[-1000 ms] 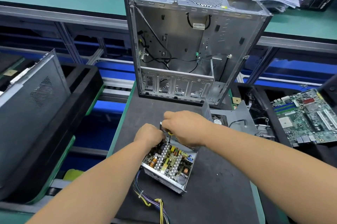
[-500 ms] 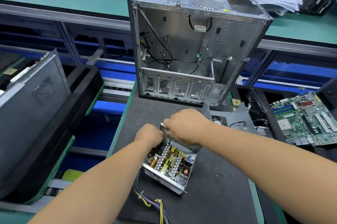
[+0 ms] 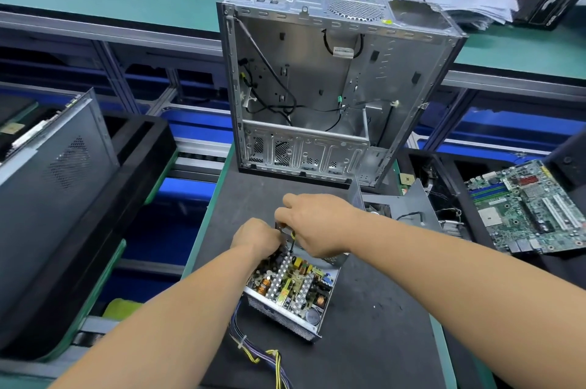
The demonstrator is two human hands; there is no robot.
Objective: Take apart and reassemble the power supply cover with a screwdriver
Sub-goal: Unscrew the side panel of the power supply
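- Metal power supply (image 3: 290, 290) lies open on the black table (image 3: 374, 341), cover off.
- Right hand (image 3: 317, 223) clamps the screwdriver (image 3: 292, 238); left hand (image 3: 258, 238) curls on the casing's edge.
- Slipping risks gouging the board.

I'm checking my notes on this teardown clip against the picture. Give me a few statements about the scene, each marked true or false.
1. The power supply lies open, its circuit board showing. True.
2. The motherboard sits inside the computer case. False: it lies off to the right, outside the case.
3. Both the left hand and the right hand are at the power supply's far end. True.
4. The power supply's wires are plugged into the case. False: they trail loose toward the camera.
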